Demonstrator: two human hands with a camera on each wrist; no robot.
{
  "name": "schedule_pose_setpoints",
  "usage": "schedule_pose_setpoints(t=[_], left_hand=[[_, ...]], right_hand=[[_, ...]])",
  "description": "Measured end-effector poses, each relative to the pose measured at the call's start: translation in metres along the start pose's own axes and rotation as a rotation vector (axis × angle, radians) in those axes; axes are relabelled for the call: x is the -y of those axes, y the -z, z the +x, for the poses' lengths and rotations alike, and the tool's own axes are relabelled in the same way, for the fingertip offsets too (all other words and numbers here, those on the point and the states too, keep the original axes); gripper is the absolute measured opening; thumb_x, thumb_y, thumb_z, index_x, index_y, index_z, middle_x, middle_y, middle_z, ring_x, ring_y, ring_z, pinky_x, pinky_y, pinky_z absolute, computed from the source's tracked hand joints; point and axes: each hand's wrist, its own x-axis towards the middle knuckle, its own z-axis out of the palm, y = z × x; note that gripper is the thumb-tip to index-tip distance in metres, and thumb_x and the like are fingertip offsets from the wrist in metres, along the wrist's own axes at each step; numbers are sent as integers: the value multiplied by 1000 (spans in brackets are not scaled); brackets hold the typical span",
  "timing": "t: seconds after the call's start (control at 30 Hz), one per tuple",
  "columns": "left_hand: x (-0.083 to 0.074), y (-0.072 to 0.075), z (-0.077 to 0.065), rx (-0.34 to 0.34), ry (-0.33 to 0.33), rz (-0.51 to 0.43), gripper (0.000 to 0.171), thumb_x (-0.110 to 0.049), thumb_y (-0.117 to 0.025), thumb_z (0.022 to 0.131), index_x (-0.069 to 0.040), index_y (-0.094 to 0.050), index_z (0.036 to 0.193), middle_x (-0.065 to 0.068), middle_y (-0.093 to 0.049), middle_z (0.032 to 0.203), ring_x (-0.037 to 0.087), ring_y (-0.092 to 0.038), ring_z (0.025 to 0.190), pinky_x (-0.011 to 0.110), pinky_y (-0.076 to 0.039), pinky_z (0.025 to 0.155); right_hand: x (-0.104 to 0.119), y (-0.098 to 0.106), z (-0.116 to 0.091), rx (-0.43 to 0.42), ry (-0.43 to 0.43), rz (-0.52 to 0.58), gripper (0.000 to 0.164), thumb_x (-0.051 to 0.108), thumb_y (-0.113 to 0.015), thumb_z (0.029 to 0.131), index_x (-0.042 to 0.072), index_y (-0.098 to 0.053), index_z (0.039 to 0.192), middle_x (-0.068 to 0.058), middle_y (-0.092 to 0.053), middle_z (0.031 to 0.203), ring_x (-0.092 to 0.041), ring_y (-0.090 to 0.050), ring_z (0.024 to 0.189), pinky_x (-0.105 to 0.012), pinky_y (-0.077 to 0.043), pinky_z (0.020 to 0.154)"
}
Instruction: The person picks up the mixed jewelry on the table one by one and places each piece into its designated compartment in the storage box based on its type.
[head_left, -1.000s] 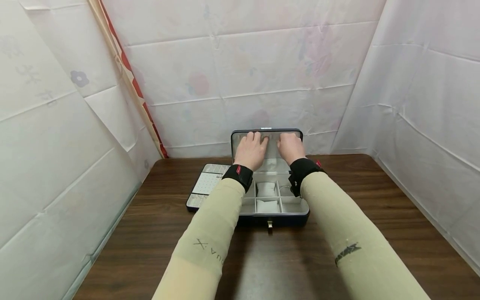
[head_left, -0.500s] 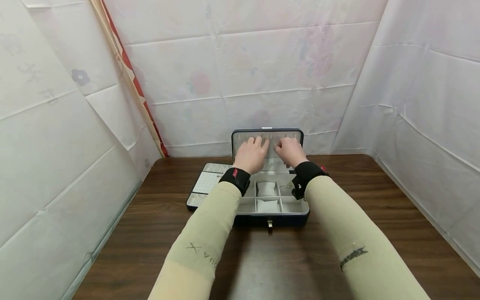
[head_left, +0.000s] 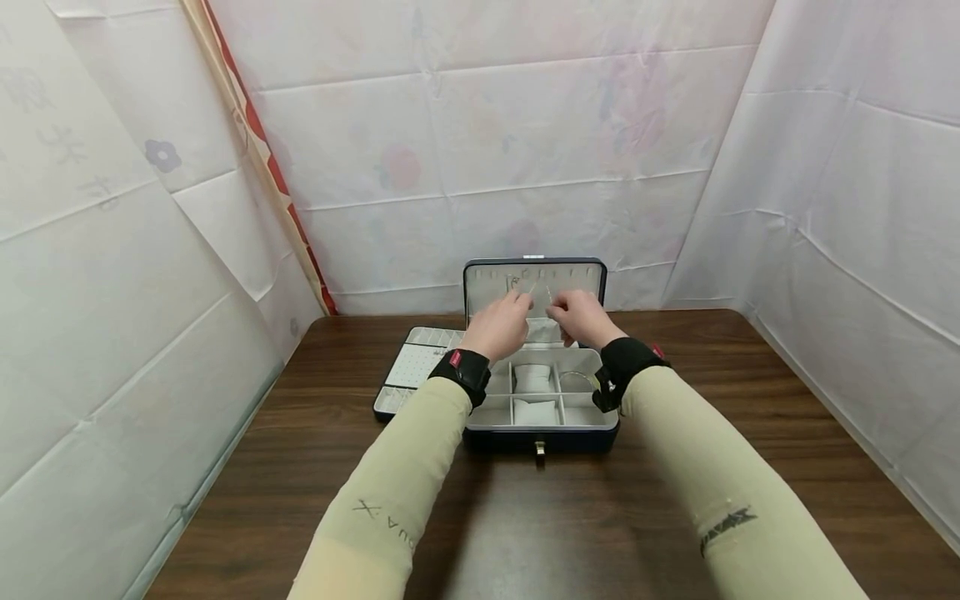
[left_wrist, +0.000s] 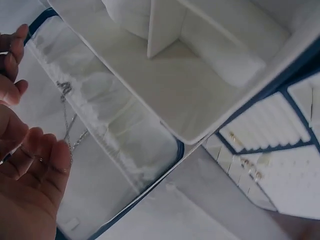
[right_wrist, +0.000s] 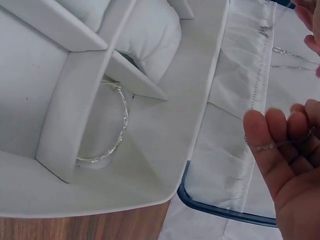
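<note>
A dark blue jewelry box (head_left: pixel 487 437) stands with its lid (head_left: pixel 487 302) raised. In front of the lid, my left hand (head_left: pixel 498 327) and right hand (head_left: pixel 583 318) are close together, fingers curled. Thin chain strands rise near both sets of fingertips in the head view. A fine silver necklace (right_wrist: pixel 266 147) lies across my right fingers, and thin chain also crosses my left fingers in the left wrist view. Another silver chain (left_wrist: pixel 65 88) hangs on the lid's inside by its gathered pocket (left_wrist: pixel 100 85); a row of hooks (head_left: pixel 572 273) lines the lid's top.
Pale compartments hold white cushions (head_left: pixel 534 412) and a silver bangle (right_wrist: pixel 124 125). Left of the box, a white jewelry tray (head_left: pixel 411 363) with small gold pieces (left_wrist: pixel 250 167) lies on the brown wooden table (head_left: pixel 315 467). White sheeting (head_left: pixel 480 150) surrounds the table.
Both hands have drawn down and back from the lid's top, the wrists spreading slightly apart. The hooks, a hanging chain and thin strands by the fingers have come into sight.
</note>
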Motion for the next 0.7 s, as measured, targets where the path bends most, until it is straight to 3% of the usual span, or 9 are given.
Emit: schedule_pose_setpoints(t=[0.2, 0.37, 0.53, 0.7], left_hand=[[4, -7, -2, -38, 73, -248, 27, -12, -50, 107, -11, -53, 134, 7, -68, 117, 23, -66, 84, 36, -52, 69], [8, -10, -6, -57, 118, -395, 33, -11, -52, 107, -6, -52, 140, 8, -71, 102, 17, -64, 75, 33, -49, 66], [9, -9, -10, -35, 162, -468, 25, -13, -54, 107, -3, -65, 127, 6, -74, 95, 16, -66, 79, 30, -49, 69], [8, -13, -12, -34, 180, -482, 18, -14, -57, 106, -5, -72, 108, 3, -72, 87, 13, -64, 70, 26, -49, 65]], right_hand=[[-4, -4, -3, 44, 21, 79, 26, 14, -53, 108, -7, -67, 108, -10, -60, 70, -22, -64, 67, -51, -58, 77], [-7, -8, -4, 47, 52, 60, 27, 16, -53, 108, -5, -70, 111, -9, -62, 71, -22, -64, 70, -43, -57, 77], [-8, -10, -8, 48, 85, 19, 28, 17, -54, 107, -4, -73, 109, -7, -64, 71, -21, -65, 72, -40, -56, 78], [-8, -14, -10, 67, 93, 32, 28, 18, -55, 107, -3, -74, 106, -8, -66, 73, -20, -66, 74, -44, -57, 81]])
